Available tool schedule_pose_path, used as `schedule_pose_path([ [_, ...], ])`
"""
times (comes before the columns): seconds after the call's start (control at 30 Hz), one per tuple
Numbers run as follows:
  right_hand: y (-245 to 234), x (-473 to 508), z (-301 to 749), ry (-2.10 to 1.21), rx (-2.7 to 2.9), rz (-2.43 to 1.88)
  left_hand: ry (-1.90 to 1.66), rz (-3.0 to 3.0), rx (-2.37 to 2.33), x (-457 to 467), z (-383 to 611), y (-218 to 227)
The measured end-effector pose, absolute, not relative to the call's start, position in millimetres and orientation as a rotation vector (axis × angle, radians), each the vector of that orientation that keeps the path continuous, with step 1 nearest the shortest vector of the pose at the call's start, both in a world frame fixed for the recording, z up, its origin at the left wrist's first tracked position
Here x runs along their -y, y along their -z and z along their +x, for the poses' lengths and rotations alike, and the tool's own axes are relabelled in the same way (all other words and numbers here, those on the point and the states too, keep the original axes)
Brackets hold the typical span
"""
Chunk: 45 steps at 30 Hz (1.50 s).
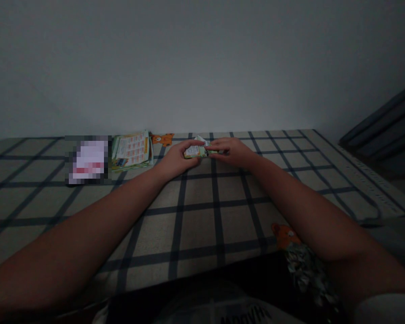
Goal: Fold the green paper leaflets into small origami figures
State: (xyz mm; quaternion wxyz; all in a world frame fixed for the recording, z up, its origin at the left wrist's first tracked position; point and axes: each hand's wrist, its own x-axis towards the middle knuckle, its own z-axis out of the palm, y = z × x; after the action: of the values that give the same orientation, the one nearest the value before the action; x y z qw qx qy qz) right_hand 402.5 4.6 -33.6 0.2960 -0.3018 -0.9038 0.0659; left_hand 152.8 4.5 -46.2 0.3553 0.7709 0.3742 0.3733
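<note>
Between my two hands, just above the far part of the checked tablecloth, is a small folded piece of printed paper [194,151] with green edges and a whitish tip sticking up. My left hand [176,158] grips its left end, thumb below and fingers on top. At the other end, the fingers of my right hand [231,150] are closed on the paper. Part of it is hidden behind the fingers. To the left of my left hand lies a stack of printed leaflets [131,150] in similar green and white.
A blurred-out pinkish object [90,157] lies left of the stack. The checked tablecloth [195,225] carries bear prints. Crumpled paper [305,265] is near my right forearm at the front edge. A pale wall [202,67] rises behind the table; dark slanted panels [388,130] stand at the right.
</note>
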Motion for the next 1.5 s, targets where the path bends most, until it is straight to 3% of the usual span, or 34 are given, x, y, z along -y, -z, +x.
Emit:
schedule_pose_path([
  [1.5,25,2,398,-0.244,2.276,-0.905,-1.009,1.944,-0.967,-8,150,49],
])
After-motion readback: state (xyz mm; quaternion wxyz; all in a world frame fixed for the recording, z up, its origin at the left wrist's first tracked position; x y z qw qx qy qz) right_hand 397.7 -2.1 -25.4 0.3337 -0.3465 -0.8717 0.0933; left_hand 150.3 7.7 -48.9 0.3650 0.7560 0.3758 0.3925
